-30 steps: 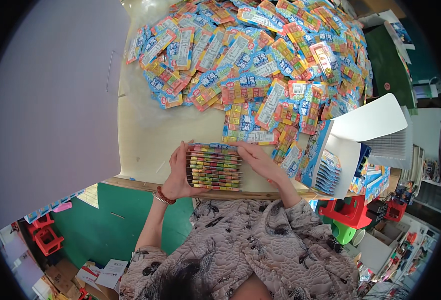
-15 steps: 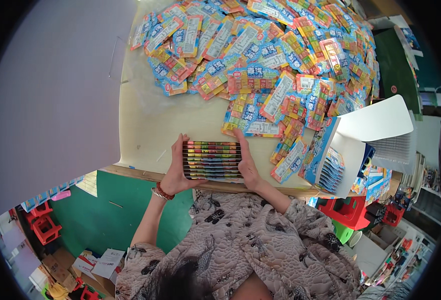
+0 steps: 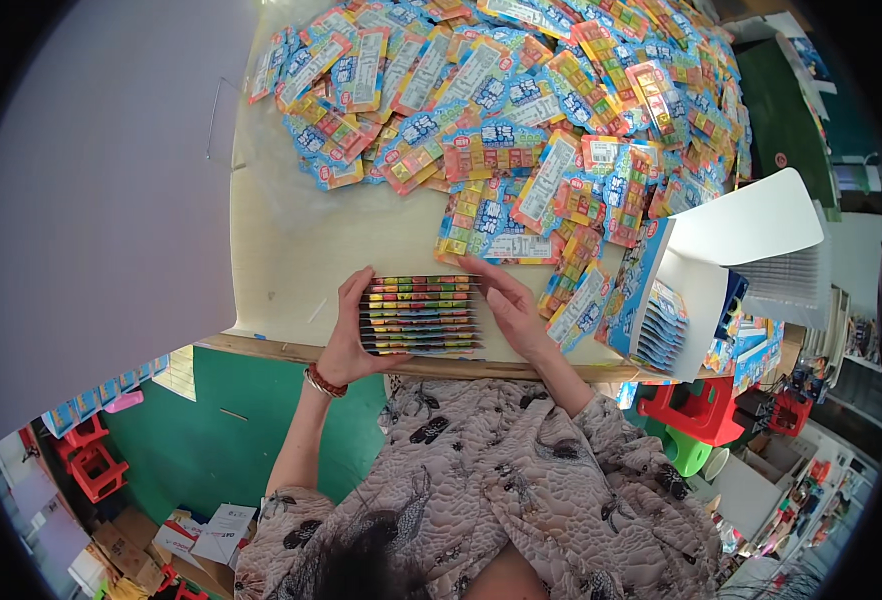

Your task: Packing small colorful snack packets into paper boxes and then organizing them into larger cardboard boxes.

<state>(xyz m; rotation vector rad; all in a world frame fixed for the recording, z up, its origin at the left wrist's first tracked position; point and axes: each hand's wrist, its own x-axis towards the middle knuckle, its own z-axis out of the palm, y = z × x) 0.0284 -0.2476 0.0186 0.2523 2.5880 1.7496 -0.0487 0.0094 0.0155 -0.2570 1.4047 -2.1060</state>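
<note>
A neat stack of blister cards (image 3: 421, 316) with small colourful squares, seen edge-on, stands near the table's front edge. My left hand (image 3: 343, 335) is closed round its left end, fingers at the far corner and thumb along the near side. My right hand (image 3: 516, 312) is at the right end, fingers stretched toward the far right corner and palm a little apart from the cards; whether a fingertip touches is hard to tell. Just beyond lies a large heap of loose blue, red and yellow blister cards (image 3: 491, 157).
At right, an open display box (image 3: 633, 290) with a raised white flap holds several cards. A large pale grey panel (image 3: 101, 200) borders the table's left. Red stools (image 3: 696, 412) stand below at both sides, and cartons (image 3: 223, 530) lie on the green floor.
My right hand has loosened from the stack's right end and shifted slightly right, fingers leaning over the far corner. The left hand keeps its hold. The whole view has shifted slightly.
</note>
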